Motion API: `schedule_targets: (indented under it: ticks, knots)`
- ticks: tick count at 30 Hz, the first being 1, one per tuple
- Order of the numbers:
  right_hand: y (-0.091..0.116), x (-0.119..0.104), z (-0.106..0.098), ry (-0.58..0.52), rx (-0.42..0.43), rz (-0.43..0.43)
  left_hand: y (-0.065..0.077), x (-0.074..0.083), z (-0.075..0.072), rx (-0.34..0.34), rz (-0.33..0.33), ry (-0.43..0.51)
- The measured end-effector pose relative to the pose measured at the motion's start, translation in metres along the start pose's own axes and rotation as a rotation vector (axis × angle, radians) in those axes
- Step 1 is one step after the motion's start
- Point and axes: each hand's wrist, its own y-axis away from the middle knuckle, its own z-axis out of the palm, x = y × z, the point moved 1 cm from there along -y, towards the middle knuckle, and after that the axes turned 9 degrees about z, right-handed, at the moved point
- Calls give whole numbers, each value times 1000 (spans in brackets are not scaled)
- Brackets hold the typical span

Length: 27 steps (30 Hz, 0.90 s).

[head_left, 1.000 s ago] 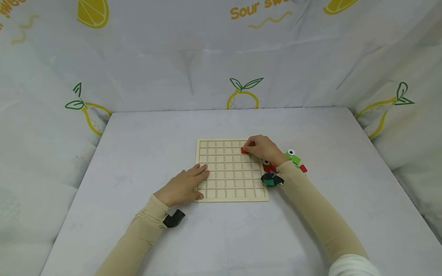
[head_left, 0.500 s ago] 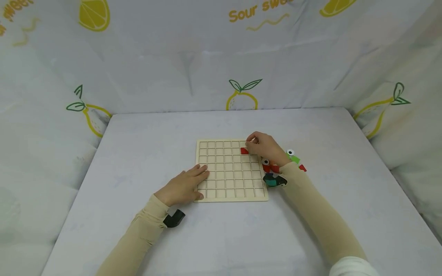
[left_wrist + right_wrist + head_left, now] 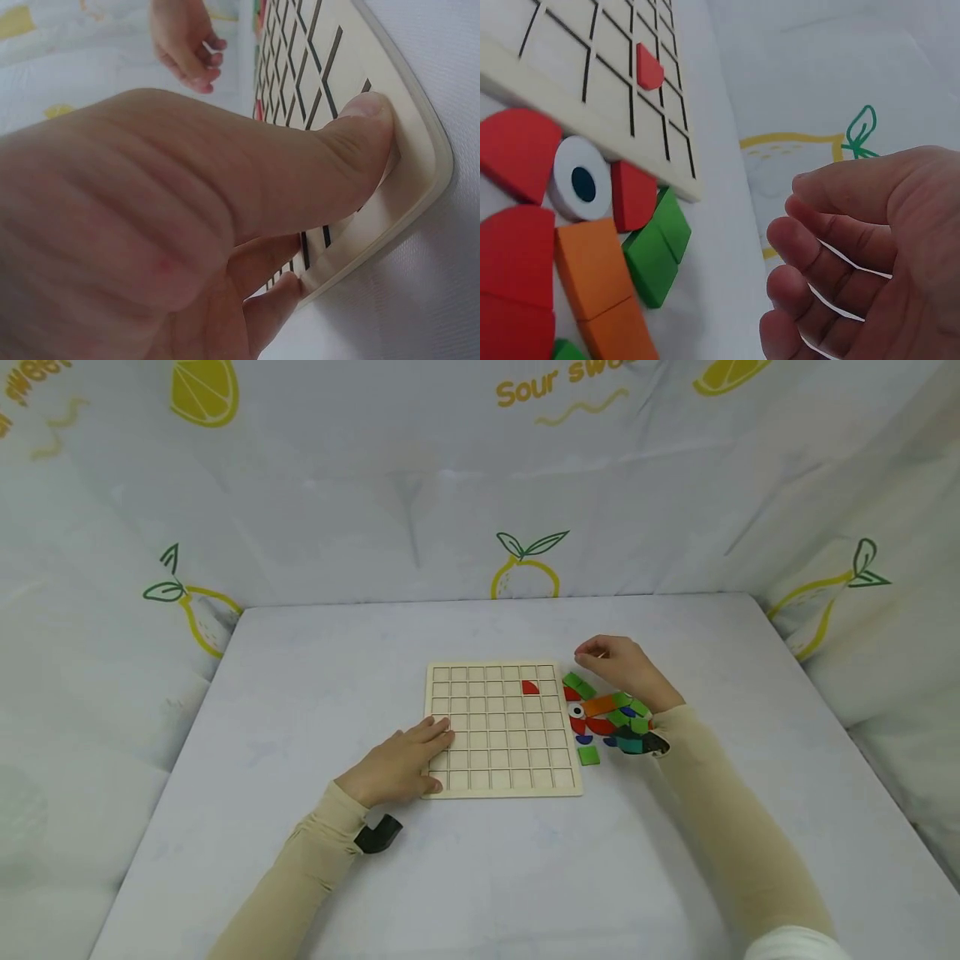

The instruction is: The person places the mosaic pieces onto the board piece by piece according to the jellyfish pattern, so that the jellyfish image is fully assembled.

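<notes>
1. One red piece [image 3: 530, 687] with a rounded side lay in a cell of the wooden grid board [image 3: 498, 740], in the second row from the far edge and the second column from the right.
2. The left hand [image 3: 401, 766] rested on the left side of this board. Its grip was spread wide, the thumb upon the near corner, and it was closed around nothing.
3. The right hand [image 3: 628, 670] hung above the worktop [image 3: 337, 647], beyond the loose pieces. Its grip was half open, with the fingers loosely bent, and it had hold of nothing.
4. Just beside the board's right edge were the round eye piece [image 3: 576, 712], the orange pieces [image 3: 598, 705] and the green pieces [image 3: 580, 685].
5. One green square [image 3: 588, 756] lay nearer to the person.
6. Beige sleeves [image 3: 300, 868] covered both forearms.
7. Behind the worktop stood a white cloth [image 3: 337, 527] with lemon drawings.
</notes>
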Motion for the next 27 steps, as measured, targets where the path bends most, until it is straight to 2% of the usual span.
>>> schedule_targets:
  ticks: [11, 20, 27]
  knots:
    - [-9, 17, 11, 82, -21, 39, 1, -2, 2, 5, -3, 17]
    - [-11, 18, 19, 158, -47, -2, 0, -2, 2, 2, 4, -1]
    - [-13, 16, 23, 225, -25, -18, 1, -1, 1, 2, 11, 9]
